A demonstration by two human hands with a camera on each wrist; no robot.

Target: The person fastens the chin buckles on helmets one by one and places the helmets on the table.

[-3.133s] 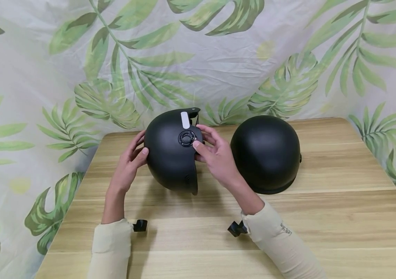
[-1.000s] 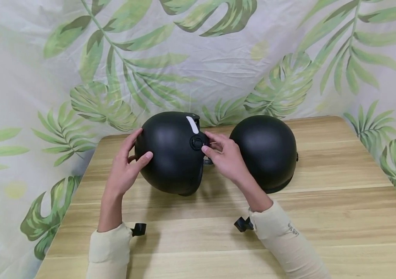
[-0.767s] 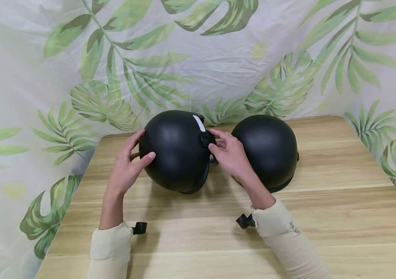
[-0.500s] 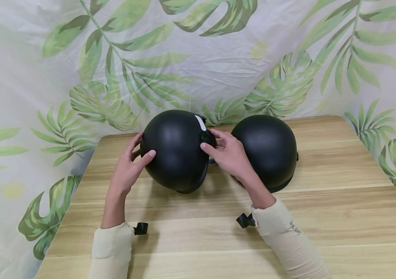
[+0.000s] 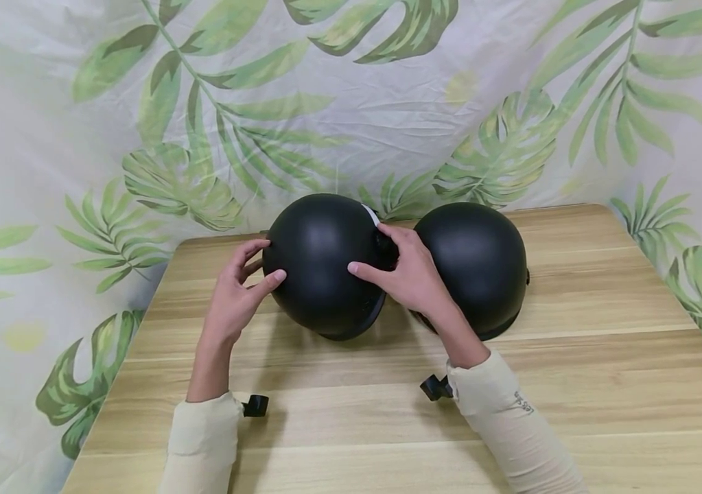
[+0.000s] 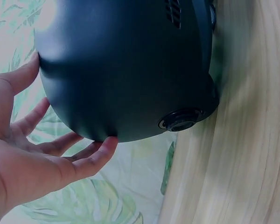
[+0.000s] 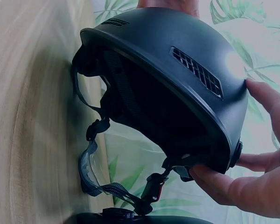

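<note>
Between both hands is a black helmet [image 5: 320, 267], its smooth dome facing up toward the head camera. My left hand [image 5: 233, 295] grips its left side, thumb on the front of the shell and fingers spread behind. On the other side my right hand [image 5: 409, 274] holds the edge, with its thumb on the shell and fingers at the rim. A white strip [image 5: 370, 215] shows by the right fingertips. The right wrist view shows grille vents [image 7: 198, 72], the dark hollow inside and a chin strap [image 7: 114, 189] with a buckle [image 7: 155, 187]. A round side fitting [image 6: 179, 120] appears in the left wrist view.
A second black helmet [image 5: 471, 264] sits dome up on the wooden table [image 5: 598, 384], close to the right hand and forearm. Behind the table hangs a leaf-print cloth [image 5: 388, 123]. Small black mounts, such as the right one [image 5: 436, 387], stick out from both sleeve cuffs.
The held helmet has turned from showing its side to showing its dome, and has shifted slightly right. My right thumb has gone from the round fitting onto the shell. The second helmet has stayed put.
</note>
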